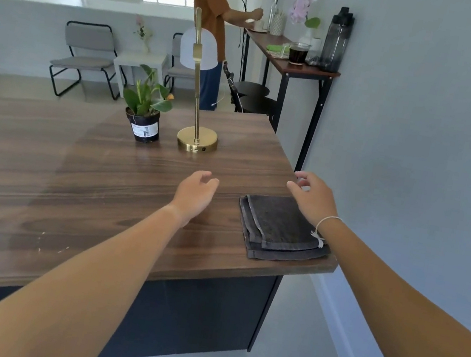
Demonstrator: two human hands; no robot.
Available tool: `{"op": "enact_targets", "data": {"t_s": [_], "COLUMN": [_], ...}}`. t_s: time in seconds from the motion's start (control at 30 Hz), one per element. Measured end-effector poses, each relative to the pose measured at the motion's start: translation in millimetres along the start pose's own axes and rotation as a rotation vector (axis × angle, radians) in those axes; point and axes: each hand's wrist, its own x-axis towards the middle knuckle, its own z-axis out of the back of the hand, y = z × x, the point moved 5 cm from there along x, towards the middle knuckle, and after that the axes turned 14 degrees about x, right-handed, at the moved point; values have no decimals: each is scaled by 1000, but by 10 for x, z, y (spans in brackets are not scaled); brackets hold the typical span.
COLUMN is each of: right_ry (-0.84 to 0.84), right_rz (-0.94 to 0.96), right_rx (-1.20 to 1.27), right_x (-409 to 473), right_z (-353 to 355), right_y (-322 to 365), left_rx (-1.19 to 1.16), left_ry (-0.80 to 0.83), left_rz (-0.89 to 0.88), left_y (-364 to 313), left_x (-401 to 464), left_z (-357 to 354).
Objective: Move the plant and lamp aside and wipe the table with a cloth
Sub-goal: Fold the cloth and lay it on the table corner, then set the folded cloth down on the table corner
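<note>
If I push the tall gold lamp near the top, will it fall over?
Probably it would tip. The lamp has a thin, tall pole with its white shade up high, so a push there has lots of leverage. Its wide, round metal base looks heavy, which should help. Sliding it by the base seems safer, and it stands close beside the potted plant.

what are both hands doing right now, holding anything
Left hand: open, empty, above the dark wooden table.
Right hand: open, empty, over the folded dark grey cloth; contact cannot be told.

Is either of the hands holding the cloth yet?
No, both hands, left and right, hover open while the cloth lies folded on the table.
</note>
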Motion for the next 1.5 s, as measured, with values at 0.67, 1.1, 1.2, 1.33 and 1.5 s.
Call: {"op": "enact_targets", "data": {"t_s": [0.67, 1.1, 1.2, 1.33, 1.5], "right_ry": [161, 58, 35, 20, 34], "right_rz": [38, -62, -66, -89, -88], "right_rx": [112, -9, -82, -131, -160], "right_x": [528, 1501, 1648, 1763, 1912], "right_z": [-1191, -2202, -2333, -2435, -2477], "right_y": [391, 266, 208, 137, 94], "left_rx": [41, 50, 18, -3, -41], "left_ry": [-254, -141, -126, -131, -154], "left_rz": [90, 16, -10, -59, -100], "left_y": [651, 1076, 1097, 1085, 1000], "left_x": [385, 1798, 2065, 2271, 2469], "left_z": [1074, 1502, 1509, 1453, 1375]}}
